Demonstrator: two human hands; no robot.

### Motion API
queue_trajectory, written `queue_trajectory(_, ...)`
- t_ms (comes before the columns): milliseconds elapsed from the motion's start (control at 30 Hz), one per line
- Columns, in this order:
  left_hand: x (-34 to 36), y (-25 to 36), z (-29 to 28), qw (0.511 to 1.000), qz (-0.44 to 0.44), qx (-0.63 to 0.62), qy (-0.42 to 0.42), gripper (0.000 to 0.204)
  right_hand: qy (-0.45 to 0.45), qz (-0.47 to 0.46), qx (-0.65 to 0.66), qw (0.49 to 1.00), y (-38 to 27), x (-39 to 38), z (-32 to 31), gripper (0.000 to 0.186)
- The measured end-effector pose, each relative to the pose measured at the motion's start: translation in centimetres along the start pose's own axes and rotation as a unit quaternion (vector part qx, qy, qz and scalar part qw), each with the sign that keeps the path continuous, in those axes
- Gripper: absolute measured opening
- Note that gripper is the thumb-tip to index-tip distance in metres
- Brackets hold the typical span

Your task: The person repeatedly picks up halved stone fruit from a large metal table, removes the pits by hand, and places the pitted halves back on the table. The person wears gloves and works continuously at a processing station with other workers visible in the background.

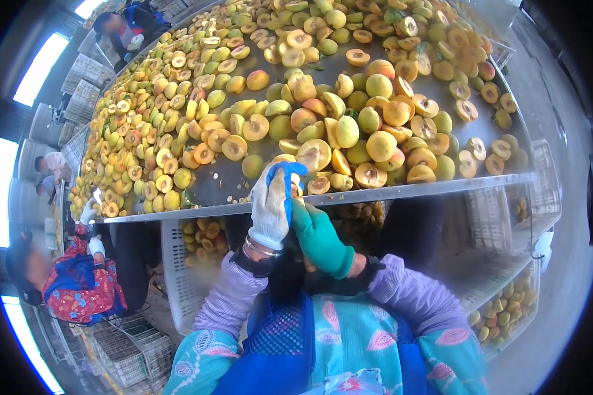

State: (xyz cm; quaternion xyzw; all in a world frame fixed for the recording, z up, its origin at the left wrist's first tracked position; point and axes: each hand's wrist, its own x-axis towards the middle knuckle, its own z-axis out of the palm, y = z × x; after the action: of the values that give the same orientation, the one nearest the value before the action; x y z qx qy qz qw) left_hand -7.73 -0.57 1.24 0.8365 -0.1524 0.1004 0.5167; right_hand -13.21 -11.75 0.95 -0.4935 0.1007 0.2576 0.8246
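My left hand (270,205), in a white glove with a blue coating, is closed at the table's front edge. Its fingers curl round a yellow peach (296,189), of which only a small part shows. Pressed up against it from the right is my right hand (321,238), in a green glove, its fingers closed. Whatever the right fingers grip is hidden between the hands. Just beyond them lie a large peach half (313,155), cut face up with a brown hollow, and several whole and halved peaches.
A metal table (375,196) heaped with peaches has a raised front rim. Below stand a white crate (176,270) on the left and a crate of fruit (507,309) on the right. Co-workers sit at the left, one in a red patterned top (79,289).
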Motion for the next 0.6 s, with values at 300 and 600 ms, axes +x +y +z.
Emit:
queue_trajectory(300, 2.0, 0.1, -1.9, 0.970, 0.178, 0.121, -0.117, 0.017, -0.023, 0.074, -0.028, 0.997, -1.0, 0.6, -1.4, 0.036)
queue_trajectory(600, 1.3, 0.0, -0.6, 0.999, 0.039, -0.024, -0.025, 0.029, 0.119, -0.269, -0.168, 0.941, 2.3, 1.8, 0.8, 0.033)
